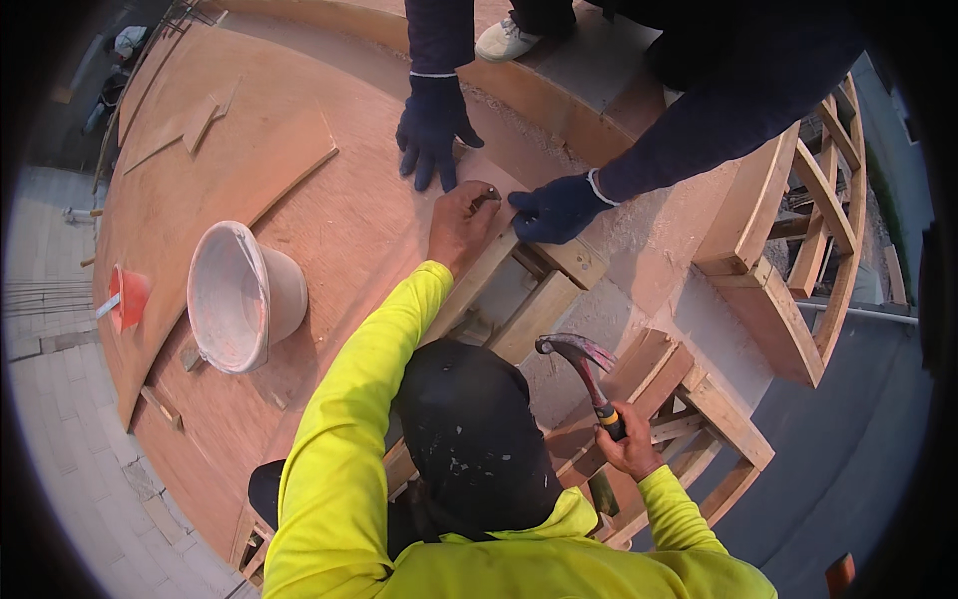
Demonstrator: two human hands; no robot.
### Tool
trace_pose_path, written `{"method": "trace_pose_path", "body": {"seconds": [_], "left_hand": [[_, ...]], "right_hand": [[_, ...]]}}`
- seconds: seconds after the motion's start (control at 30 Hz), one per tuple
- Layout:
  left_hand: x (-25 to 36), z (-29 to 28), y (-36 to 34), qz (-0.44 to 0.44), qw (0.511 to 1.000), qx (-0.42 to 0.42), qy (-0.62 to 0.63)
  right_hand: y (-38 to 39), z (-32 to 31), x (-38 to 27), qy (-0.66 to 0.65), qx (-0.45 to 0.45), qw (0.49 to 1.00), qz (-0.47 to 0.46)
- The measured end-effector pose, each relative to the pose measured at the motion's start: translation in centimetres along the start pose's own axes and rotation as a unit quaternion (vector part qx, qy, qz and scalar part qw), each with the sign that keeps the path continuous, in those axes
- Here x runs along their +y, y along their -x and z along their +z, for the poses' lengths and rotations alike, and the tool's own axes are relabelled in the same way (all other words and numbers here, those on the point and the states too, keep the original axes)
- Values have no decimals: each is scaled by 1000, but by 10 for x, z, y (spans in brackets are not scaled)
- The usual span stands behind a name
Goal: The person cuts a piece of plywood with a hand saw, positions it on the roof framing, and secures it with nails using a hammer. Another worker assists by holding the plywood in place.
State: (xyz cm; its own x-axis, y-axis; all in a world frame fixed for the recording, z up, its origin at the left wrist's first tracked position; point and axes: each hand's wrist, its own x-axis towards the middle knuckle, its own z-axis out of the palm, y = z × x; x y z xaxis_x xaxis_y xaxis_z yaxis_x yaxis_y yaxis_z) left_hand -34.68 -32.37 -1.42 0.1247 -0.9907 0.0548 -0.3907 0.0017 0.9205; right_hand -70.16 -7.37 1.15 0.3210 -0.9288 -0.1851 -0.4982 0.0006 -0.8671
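Observation:
My left hand [459,225], in a bright yellow sleeve, pinches a small nail [486,198] upright at the edge of a reddish plywood sheet [329,200]. My right hand [631,446] grips a claw hammer [579,361] by its handle, raised off to the right over the timber frame, its head pointing left. A co-worker in dark blue presses two dark-gloved hands on the plywood: one glove [431,125] just beyond my left hand, the other glove [557,208] right beside the nail. A black cap [469,429] covers part of the lower middle.
A white bucket [244,295] lies tilted on the plywood at the left, with an orange cup [128,297] near the sheet's edge. Open timber framing [758,290] drops away at the right. Loose plywood offcuts [200,125] lie at the far left. Paving shows below.

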Motion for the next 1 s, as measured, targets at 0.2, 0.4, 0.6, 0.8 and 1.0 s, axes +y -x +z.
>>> {"method": "trace_pose_path", "body": {"seconds": [0.2,0.4,0.6,0.8,1.0], "left_hand": [[-16,26,-9,76,992,88,-53],[-21,26,-10,110,989,73,-70],[-26,29,-13,142,984,77,-77],[-26,29,-14,152,981,80,-86],[-23,26,-12,163,978,76,-105]], "right_hand": [[-12,4,8,-13,23,999,-28],[-57,20,-8,-13,69,997,34],[-102,16,-43,-8,111,993,39],[-147,5,-61,29,91,995,-40],[-197,1,-92,115,80,975,-172]]}}
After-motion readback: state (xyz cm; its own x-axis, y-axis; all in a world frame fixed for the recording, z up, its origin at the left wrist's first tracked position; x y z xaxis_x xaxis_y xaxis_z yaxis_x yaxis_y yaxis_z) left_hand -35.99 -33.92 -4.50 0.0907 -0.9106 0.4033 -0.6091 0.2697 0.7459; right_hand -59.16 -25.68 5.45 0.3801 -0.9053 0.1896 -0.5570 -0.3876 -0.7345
